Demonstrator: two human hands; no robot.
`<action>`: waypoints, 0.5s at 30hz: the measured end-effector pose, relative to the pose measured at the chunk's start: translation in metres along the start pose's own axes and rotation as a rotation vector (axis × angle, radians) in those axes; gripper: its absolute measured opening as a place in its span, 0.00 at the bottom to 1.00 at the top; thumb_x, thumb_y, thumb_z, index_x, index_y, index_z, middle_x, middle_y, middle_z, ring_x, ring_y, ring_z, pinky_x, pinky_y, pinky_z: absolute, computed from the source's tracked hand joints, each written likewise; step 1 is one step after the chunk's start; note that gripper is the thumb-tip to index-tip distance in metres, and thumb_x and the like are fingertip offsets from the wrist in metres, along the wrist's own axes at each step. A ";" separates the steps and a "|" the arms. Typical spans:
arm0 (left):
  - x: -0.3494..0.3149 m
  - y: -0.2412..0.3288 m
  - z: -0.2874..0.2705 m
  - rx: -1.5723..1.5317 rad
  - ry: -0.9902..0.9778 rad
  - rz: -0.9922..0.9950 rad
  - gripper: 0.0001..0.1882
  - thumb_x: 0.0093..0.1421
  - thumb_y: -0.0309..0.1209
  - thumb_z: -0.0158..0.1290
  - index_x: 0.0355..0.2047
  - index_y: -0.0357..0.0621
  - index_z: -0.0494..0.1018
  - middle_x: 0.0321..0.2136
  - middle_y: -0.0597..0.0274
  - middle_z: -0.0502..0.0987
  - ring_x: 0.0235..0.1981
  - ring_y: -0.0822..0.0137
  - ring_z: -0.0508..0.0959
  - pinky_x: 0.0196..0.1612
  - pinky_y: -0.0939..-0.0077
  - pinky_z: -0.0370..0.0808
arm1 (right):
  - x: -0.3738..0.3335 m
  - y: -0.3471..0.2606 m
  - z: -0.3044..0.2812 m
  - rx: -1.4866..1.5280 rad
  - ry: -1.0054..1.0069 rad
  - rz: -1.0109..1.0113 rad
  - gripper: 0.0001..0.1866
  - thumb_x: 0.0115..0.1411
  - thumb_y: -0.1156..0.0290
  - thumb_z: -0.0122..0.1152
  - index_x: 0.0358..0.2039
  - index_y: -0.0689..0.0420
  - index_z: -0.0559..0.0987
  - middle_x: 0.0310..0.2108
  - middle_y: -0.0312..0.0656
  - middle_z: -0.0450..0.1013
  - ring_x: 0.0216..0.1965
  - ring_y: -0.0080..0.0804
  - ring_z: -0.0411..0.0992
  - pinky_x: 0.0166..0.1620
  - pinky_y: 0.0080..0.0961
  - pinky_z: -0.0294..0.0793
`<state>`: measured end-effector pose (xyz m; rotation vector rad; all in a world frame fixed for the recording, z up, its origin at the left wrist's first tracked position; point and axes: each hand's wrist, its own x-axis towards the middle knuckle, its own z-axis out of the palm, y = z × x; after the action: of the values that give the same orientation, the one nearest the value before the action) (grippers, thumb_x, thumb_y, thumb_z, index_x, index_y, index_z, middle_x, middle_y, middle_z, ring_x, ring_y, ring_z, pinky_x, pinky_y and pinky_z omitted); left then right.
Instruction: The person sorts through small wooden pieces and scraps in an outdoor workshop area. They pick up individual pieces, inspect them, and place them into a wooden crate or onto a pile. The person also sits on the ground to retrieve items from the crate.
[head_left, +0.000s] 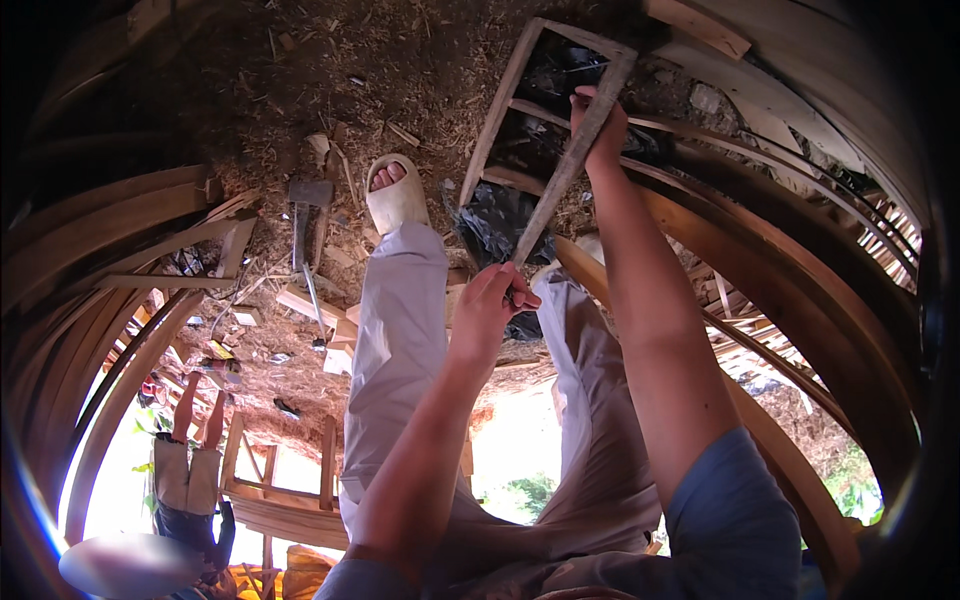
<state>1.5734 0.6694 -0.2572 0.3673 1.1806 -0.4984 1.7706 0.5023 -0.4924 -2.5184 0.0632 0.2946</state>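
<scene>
Left hand (490,303), right hand (601,128) hold frame (566,174) edge lengthwise.

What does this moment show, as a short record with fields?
Left hand: curled at the wooden frame's near end; exact grip unclear
Right hand: gripping the frame's right rail, near its far end
Black plastic: partly behind the frame
Tool: metal-headed, left of the sandal
Timber: long pieces, both sides
Other person: lower left of picture
</scene>
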 end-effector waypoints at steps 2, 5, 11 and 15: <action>-0.001 0.003 -0.003 0.007 -0.003 0.003 0.16 0.75 0.33 0.39 0.33 0.36 0.69 0.28 0.53 0.75 0.34 0.64 0.76 0.46 0.71 0.71 | 0.008 -0.012 0.004 -0.034 -0.056 -0.043 0.09 0.62 0.63 0.64 0.36 0.54 0.82 0.34 0.49 0.80 0.41 0.49 0.79 0.43 0.37 0.76; -0.002 0.010 -0.002 0.036 0.022 -0.004 0.16 0.75 0.33 0.39 0.33 0.36 0.69 0.27 0.54 0.74 0.34 0.65 0.75 0.45 0.71 0.71 | 0.031 -0.015 0.015 -0.207 -0.110 -0.239 0.07 0.60 0.69 0.67 0.38 0.54 0.82 0.33 0.46 0.80 0.39 0.46 0.79 0.41 0.36 0.77; 0.000 0.010 -0.011 0.014 0.018 -0.006 0.16 0.75 0.34 0.39 0.34 0.35 0.70 0.29 0.54 0.75 0.35 0.67 0.75 0.46 0.74 0.70 | 0.053 -0.027 0.031 -0.185 -0.196 -0.411 0.05 0.58 0.70 0.67 0.32 0.56 0.82 0.34 0.46 0.79 0.37 0.47 0.78 0.38 0.37 0.77; 0.000 0.010 -0.012 0.020 -0.005 0.014 0.17 0.75 0.35 0.40 0.34 0.36 0.70 0.29 0.54 0.76 0.35 0.67 0.74 0.46 0.74 0.71 | 0.050 -0.026 0.036 -0.213 -0.152 -0.383 0.05 0.57 0.70 0.67 0.29 0.56 0.82 0.34 0.47 0.78 0.35 0.45 0.78 0.38 0.36 0.77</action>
<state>1.5695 0.6846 -0.2609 0.3908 1.1679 -0.4993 1.8153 0.5456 -0.5181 -2.6379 -0.5296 0.3478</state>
